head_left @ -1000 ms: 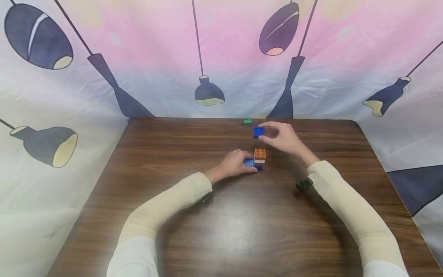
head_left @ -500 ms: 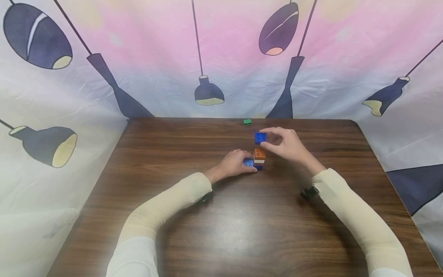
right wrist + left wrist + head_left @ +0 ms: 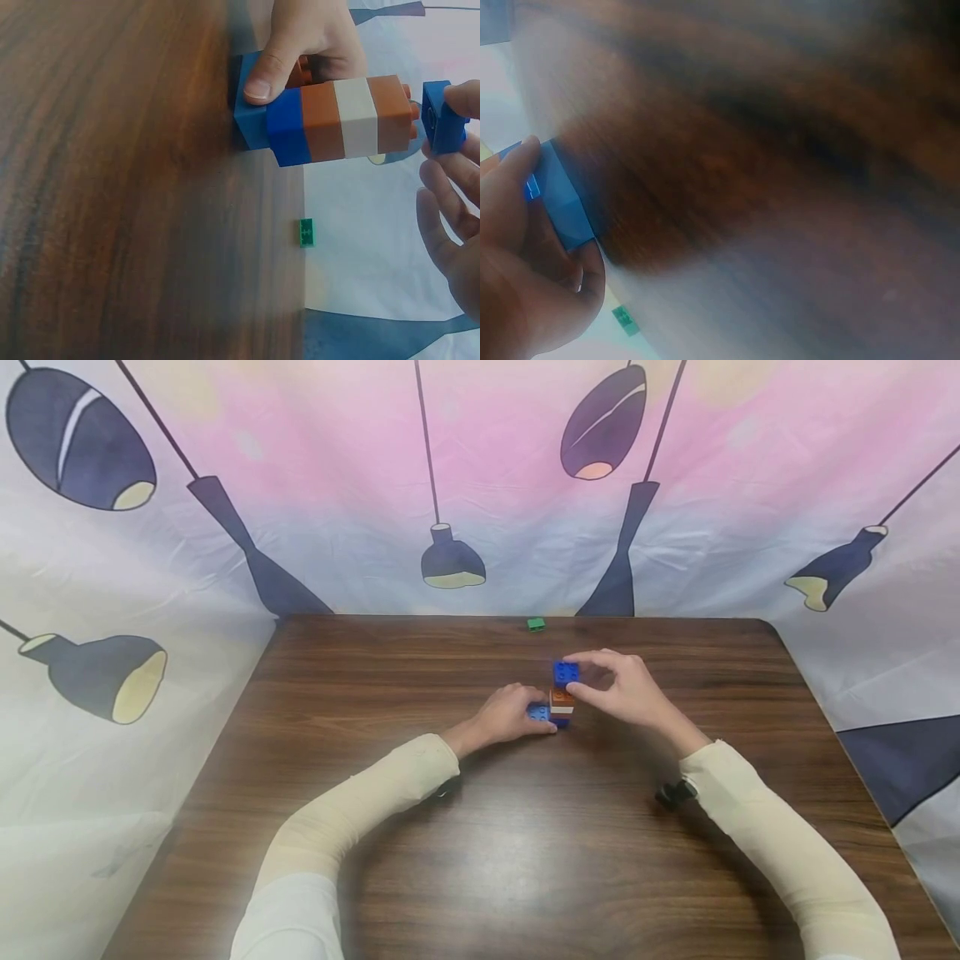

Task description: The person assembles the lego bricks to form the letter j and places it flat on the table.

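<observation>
A dark blue toy building brick (image 3: 566, 673) is pinched between the thumb and fingers of my right hand (image 3: 628, 692). It hangs just above a tower of bricks (image 3: 562, 703). In the right wrist view a small gap separates this blue brick (image 3: 444, 118) from the studs of the tower's top orange brick (image 3: 394, 112). Below that come white, orange and blue layers. At the foot, my left hand (image 3: 506, 714) grips a lighter blue brick (image 3: 537, 713), thumb on the near side. Another orange studded piece (image 3: 301, 71) shows partly behind the left thumb.
A green brick (image 3: 536, 624) lies near the back edge of the wooden table (image 3: 480, 843). A cloth backdrop (image 3: 360, 502) printed with lamps hangs right behind and beside the table.
My right hand has brought the dark blue brick nearer to me, from behind the tower to just over its top. The left hand keeps its place at the base.
</observation>
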`<state>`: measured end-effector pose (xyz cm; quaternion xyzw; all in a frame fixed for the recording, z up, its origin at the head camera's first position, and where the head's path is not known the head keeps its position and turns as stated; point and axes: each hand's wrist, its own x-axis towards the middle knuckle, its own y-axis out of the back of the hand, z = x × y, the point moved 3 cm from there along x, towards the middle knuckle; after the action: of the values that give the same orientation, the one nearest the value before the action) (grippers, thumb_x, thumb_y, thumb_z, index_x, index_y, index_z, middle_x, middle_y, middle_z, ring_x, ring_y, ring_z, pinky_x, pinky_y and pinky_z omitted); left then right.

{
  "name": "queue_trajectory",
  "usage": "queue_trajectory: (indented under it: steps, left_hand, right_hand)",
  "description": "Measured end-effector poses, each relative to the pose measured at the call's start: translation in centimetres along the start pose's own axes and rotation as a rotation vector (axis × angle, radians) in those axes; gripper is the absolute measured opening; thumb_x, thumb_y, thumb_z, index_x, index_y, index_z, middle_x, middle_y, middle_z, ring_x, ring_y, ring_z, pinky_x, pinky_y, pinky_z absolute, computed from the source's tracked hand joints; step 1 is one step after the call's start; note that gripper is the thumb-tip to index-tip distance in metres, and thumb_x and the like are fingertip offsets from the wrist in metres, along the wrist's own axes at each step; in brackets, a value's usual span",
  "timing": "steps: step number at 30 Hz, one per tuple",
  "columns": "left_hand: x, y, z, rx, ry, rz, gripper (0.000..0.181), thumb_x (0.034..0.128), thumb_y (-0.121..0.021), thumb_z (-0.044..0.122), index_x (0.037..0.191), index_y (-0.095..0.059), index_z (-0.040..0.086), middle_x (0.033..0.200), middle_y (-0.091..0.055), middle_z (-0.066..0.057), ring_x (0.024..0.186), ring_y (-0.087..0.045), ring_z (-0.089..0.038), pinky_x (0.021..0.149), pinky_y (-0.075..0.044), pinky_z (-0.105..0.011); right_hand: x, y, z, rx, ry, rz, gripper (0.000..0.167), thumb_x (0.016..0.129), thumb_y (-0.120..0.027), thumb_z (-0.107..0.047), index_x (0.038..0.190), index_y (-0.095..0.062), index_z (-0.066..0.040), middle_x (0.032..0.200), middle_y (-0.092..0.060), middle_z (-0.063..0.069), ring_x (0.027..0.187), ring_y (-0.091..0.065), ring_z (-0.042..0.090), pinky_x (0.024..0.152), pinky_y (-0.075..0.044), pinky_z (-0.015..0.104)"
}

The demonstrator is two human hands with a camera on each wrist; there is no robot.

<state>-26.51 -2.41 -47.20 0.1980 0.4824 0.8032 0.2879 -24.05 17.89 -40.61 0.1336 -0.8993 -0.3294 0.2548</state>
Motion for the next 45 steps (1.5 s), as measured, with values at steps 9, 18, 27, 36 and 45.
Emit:
queue_trajectory:
  steps: [9,18,27,36,45]
  left_hand:
    - [-0.04,0.05,0.03,0.001,-0.005,-0.001,0.05,0.09,-0.078,0.044,0.124,-0.072,0.008,0.111,-0.075,-0.002,0.092,-0.064,-0.012,0.084,-0.052,-0.03]
    - [-0.03,0.09,0.14,0.0,-0.005,-0.009,0.049,0.0902,-0.078,0.044,0.121,-0.072,0.007,0.108,-0.075,-0.002,0.089,-0.064,-0.011,0.079,-0.051,-0.027]
    - [-0.05,0.07,0.19,0.015,-0.01,-0.004,0.049,0.09,-0.078,0.045,0.121,-0.072,0.007,0.105,-0.074,-0.001,0.086,-0.062,-0.011,0.075,-0.05,-0.025]
    - [-0.06,0.13,0.21,0.018,-0.011,-0.003,0.05,0.0901,-0.078,0.045,0.122,-0.073,0.007,0.106,-0.075,-0.002,0.083,-0.06,-0.011,0.074,-0.048,-0.025]
    - [0.02,0.13,0.1,0.023,-0.015,0.004,0.051,0.0899,-0.078,0.045,0.122,-0.072,0.006,0.107,-0.075,-0.002,0.084,-0.06,-0.011,0.074,-0.048,-0.025]
  right_hand:
    - [-0.49,-0.42,0.34,0.008,-0.006,0.001,0.04,0.09,-0.081,-0.022,0.127,-0.071,-0.013,0.107,-0.073,0.003,0.093,-0.068,0.017,0.078,-0.057,0.037]
    - [-0.76,-0.66,0.41,0.023,-0.015,-0.006,0.039,0.091,-0.08,-0.022,0.128,-0.071,-0.012,0.111,-0.072,0.005,0.097,-0.07,0.019,0.079,-0.059,0.04]
    - [-0.88,-0.8,0.44,0.038,-0.025,-0.01,0.039,0.09,-0.081,-0.021,0.126,-0.071,-0.011,0.11,-0.073,0.006,0.096,-0.071,0.023,0.078,-0.06,0.042]
    - [-0.89,-0.74,0.41,0.049,-0.014,-0.022,0.038,0.09,-0.081,-0.02,0.126,-0.072,-0.012,0.107,-0.073,0.005,0.095,-0.071,0.024,0.076,-0.06,0.041]
    - [-0.58,-0.46,0.02,0.015,0.018,-0.044,0.039,0.088,-0.082,-0.019,0.125,-0.073,-0.01,0.109,-0.073,0.01,0.1,-0.069,0.032,0.076,-0.059,0.049]
